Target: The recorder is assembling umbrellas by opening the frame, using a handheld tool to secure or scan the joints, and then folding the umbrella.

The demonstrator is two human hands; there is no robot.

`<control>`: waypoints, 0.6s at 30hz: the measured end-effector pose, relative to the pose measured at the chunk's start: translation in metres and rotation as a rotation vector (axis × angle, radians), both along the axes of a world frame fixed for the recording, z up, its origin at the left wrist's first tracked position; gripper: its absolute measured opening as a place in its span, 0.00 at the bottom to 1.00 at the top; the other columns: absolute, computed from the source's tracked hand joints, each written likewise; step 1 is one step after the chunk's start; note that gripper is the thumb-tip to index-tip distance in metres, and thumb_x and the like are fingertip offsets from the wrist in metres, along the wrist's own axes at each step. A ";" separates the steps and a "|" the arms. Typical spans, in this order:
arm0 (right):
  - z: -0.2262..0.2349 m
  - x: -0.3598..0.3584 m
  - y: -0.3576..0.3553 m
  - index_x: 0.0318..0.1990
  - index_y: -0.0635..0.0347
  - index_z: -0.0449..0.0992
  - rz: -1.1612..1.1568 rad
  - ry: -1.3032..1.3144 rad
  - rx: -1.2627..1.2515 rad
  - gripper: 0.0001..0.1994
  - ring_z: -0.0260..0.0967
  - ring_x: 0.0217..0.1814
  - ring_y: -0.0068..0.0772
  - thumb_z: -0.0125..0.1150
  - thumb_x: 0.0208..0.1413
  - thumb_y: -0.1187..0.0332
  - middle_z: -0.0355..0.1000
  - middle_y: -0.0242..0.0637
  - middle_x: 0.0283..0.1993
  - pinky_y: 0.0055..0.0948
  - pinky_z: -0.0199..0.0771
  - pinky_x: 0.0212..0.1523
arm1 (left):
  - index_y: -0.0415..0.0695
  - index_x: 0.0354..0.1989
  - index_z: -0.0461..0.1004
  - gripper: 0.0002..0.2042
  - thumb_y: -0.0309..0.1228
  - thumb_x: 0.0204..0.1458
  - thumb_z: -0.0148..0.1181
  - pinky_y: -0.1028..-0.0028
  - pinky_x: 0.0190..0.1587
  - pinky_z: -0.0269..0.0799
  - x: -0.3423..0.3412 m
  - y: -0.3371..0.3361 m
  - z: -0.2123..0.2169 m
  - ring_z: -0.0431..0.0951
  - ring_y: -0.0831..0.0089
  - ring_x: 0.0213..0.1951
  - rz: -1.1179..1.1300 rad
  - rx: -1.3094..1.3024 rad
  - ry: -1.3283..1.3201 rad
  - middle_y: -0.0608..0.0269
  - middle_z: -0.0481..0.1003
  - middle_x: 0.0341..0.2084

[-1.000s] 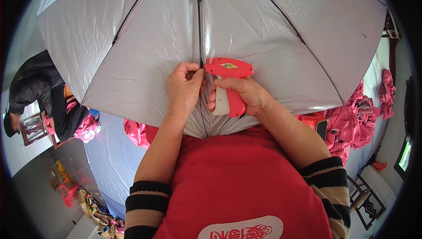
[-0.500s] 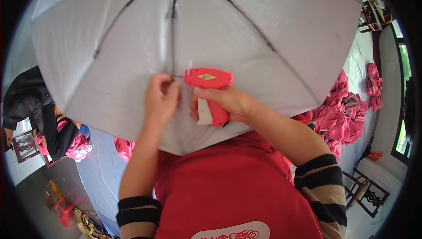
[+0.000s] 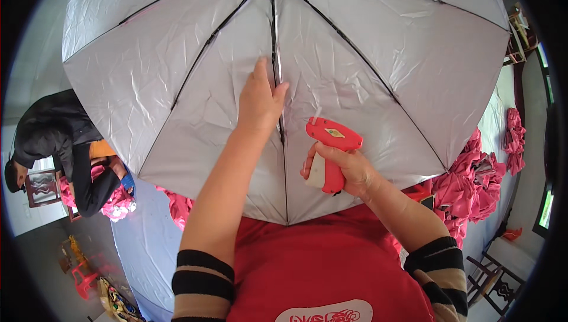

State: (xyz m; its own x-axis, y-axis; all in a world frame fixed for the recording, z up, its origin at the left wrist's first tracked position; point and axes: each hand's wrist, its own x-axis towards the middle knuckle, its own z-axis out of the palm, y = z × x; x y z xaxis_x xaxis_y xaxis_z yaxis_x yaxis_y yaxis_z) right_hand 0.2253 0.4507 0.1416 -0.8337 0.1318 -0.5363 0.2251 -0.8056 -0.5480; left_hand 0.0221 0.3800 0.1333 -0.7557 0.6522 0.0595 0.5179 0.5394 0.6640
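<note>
An opened umbrella [image 3: 231, 126] with a silvery, creased inner side spreads in front of me, its black ribs fanning out from a hub at the top. My left hand [image 3: 260, 100] lies over the middle rib [image 3: 274, 32], fingers stretched upward beside it and the thumb apart, to the rib's right. In my right hand [image 3: 352, 168] is a red tagging gun [image 3: 335, 135] with a white trigger, held by its handle below and to the right of the left hand. The gun's tip points up and left, apart from the rib.
At the left a person in dark clothes [image 3: 53, 126] bends over pink bundles [image 3: 115, 203]. Folded pink fabric bundles [image 3: 467, 186] lie heaped at the right on a pale blue covered table [image 3: 139, 236]. Wooden chairs [image 3: 494, 280] stand lower right, and a red stool [image 3: 84, 279] lower left.
My left hand has moved up along the middle rib, its fingers opening out from a pinch. The tagging gun has drawn back down and right. More of the umbrella, including its hub, shows.
</note>
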 end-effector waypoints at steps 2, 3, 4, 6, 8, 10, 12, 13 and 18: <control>0.003 -0.013 0.013 0.36 0.62 0.73 0.049 -0.032 -0.014 0.13 0.75 0.36 0.39 0.60 0.56 0.60 0.74 0.43 0.32 0.38 0.76 0.38 | 0.42 0.60 0.59 0.29 0.25 0.48 0.61 0.62 0.41 0.71 0.001 0.006 -0.003 0.76 0.54 0.37 0.015 0.004 -0.057 0.47 0.73 0.35; 0.004 -0.021 0.020 0.36 0.62 0.73 0.079 -0.062 -0.027 0.13 0.75 0.35 0.39 0.60 0.56 0.60 0.74 0.43 0.32 0.37 0.77 0.37 | 0.42 0.60 0.60 0.28 0.24 0.49 0.60 0.62 0.38 0.71 0.000 0.006 -0.003 0.76 0.55 0.34 0.014 0.018 -0.116 0.49 0.74 0.31; 0.004 -0.032 0.028 0.36 0.62 0.73 0.072 -0.050 -0.019 0.13 0.75 0.35 0.39 0.60 0.56 0.60 0.74 0.43 0.32 0.37 0.77 0.37 | 0.43 0.60 0.60 0.27 0.22 0.49 0.59 0.63 0.36 0.71 0.000 0.006 -0.003 0.76 0.56 0.31 0.012 0.030 -0.174 0.51 0.74 0.27; 0.002 -0.062 0.045 0.36 0.62 0.73 0.058 -0.067 0.069 0.12 0.76 0.35 0.38 0.61 0.56 0.61 0.74 0.42 0.31 0.36 0.77 0.35 | 0.43 0.60 0.60 0.27 0.21 0.49 0.59 0.64 0.35 0.71 -0.001 0.004 -0.004 0.76 0.57 0.29 0.014 0.049 -0.190 0.52 0.73 0.25; -0.001 -0.087 0.059 0.37 0.62 0.73 0.048 -0.067 0.114 0.12 0.76 0.34 0.38 0.61 0.56 0.61 0.74 0.41 0.31 0.36 0.77 0.34 | 0.43 0.60 0.60 0.27 0.20 0.49 0.58 0.64 0.33 0.70 0.000 0.002 -0.006 0.75 0.59 0.26 0.020 0.080 -0.225 0.54 0.72 0.20; -0.003 -0.105 0.071 0.37 0.62 0.73 -0.014 0.004 0.182 0.11 0.76 0.35 0.37 0.61 0.56 0.62 0.74 0.41 0.31 0.35 0.77 0.33 | 0.43 0.60 0.60 0.28 0.19 0.49 0.58 0.65 0.33 0.70 0.000 0.001 -0.007 0.74 0.59 0.26 0.025 0.077 -0.236 0.54 0.72 0.20; -0.002 -0.113 0.078 0.38 0.62 0.73 -0.061 0.083 0.189 0.12 0.76 0.34 0.37 0.63 0.55 0.62 0.75 0.39 0.32 0.35 0.78 0.34 | 0.43 0.61 0.60 0.28 0.19 0.48 0.58 0.65 0.33 0.70 0.000 0.000 -0.008 0.74 0.60 0.25 0.042 0.050 -0.274 0.55 0.71 0.20; 0.000 -0.112 0.080 0.38 0.62 0.73 -0.062 0.084 0.190 0.12 0.76 0.34 0.37 0.63 0.55 0.62 0.75 0.39 0.32 0.35 0.78 0.34 | 0.43 0.61 0.60 0.28 0.19 0.48 0.58 0.65 0.33 0.70 -0.001 0.000 -0.008 0.74 0.60 0.25 0.036 0.072 -0.269 0.55 0.71 0.20; 0.033 -0.057 0.086 0.42 0.63 0.72 -0.101 0.153 0.158 0.15 0.76 0.36 0.39 0.62 0.55 0.61 0.75 0.41 0.34 0.37 0.78 0.37 | 0.41 0.62 0.58 0.30 0.20 0.48 0.59 0.66 0.37 0.70 0.005 -0.006 -0.016 0.74 0.60 0.31 0.039 0.051 -0.179 0.53 0.72 0.29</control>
